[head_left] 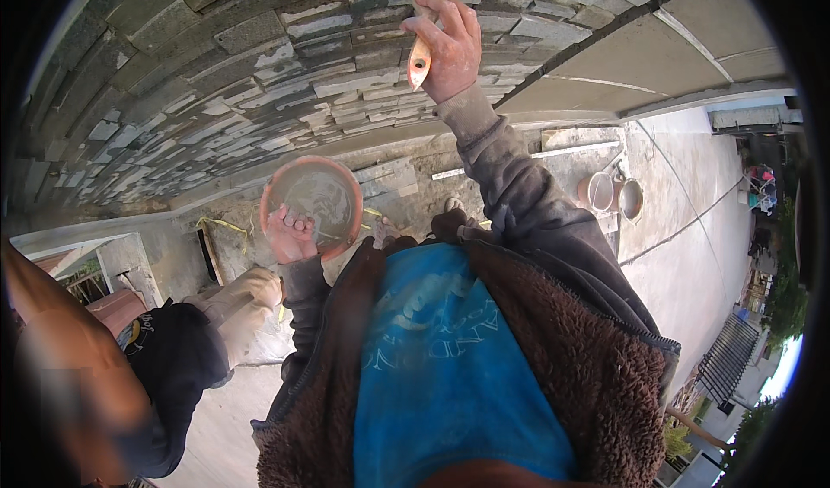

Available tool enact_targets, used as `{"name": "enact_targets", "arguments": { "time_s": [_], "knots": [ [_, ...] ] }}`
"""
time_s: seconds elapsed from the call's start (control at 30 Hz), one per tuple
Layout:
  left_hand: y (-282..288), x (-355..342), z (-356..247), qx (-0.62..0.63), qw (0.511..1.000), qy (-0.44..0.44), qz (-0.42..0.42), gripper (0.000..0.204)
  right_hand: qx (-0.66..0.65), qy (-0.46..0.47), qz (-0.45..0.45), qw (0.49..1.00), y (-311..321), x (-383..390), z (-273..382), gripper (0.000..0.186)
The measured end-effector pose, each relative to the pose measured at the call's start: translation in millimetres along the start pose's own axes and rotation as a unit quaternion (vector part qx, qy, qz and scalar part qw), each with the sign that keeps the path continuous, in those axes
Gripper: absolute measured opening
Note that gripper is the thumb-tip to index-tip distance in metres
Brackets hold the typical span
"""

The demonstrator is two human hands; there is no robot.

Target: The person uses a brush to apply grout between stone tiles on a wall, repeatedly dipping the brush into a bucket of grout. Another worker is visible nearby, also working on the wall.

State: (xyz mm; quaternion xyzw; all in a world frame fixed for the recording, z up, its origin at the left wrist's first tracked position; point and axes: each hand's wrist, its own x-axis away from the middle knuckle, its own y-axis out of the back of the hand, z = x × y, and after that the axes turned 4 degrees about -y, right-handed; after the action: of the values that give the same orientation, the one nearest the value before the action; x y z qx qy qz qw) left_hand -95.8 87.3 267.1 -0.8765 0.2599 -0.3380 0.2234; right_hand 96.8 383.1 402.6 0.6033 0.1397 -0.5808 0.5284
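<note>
Raised in front of me, my right hand (451, 47) is closed around a paintbrush (419, 63). Its pale bristles point up at the stacked-stone wall (251, 34), and its handle, with a hole near the end, hangs below my fingers. Whether the bristles touch the stone I cannot tell. Lower down, my left hand (292, 233) grips the near left rim of a round orange-brown basin (353, 185), its curled fingers over the inside. Murky grey liquid fills part of the basin.
Close on my left is another person in a dark top (173, 350), a pale-covered hand (259, 287) near my left wrist. Two buckets (596, 191) stand on the floor at right, by a long pale strip (553, 153). Yellow strapping (225, 225) lies below the wall.
</note>
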Motion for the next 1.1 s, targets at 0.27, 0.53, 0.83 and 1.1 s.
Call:
{"name": "enact_targets", "arguments": {
  "time_s": [0.27,0.53,0.83,1.1],
  "knots": [
    [-13.5,-4.8,-0.4,0.049,0.994,0.062,0.07,0.026,-0.073,-0.065,-0.052,0.994,-2.4,10.0,3.9,0.027],
    [-50.8,17.3,12.9,0.037,0.982,0.104,0.155,0.011,-0.525,-0.474,0.087,0.701,60.8,56.7,28.0,0.016],
    [-129.2,60.1,-10.8,0.003,0.965,0.099,0.244,0.015,-0.086,-0.066,0.524,0.845,-28.2,183.7,42.1,0.024],
    [-161.2,70.1,20.9,0.0,0.97,0.065,0.234,0.039,-0.142,-0.061,0.501,0.852,16.2,154.2,26.6,0.012]
  ]
}}
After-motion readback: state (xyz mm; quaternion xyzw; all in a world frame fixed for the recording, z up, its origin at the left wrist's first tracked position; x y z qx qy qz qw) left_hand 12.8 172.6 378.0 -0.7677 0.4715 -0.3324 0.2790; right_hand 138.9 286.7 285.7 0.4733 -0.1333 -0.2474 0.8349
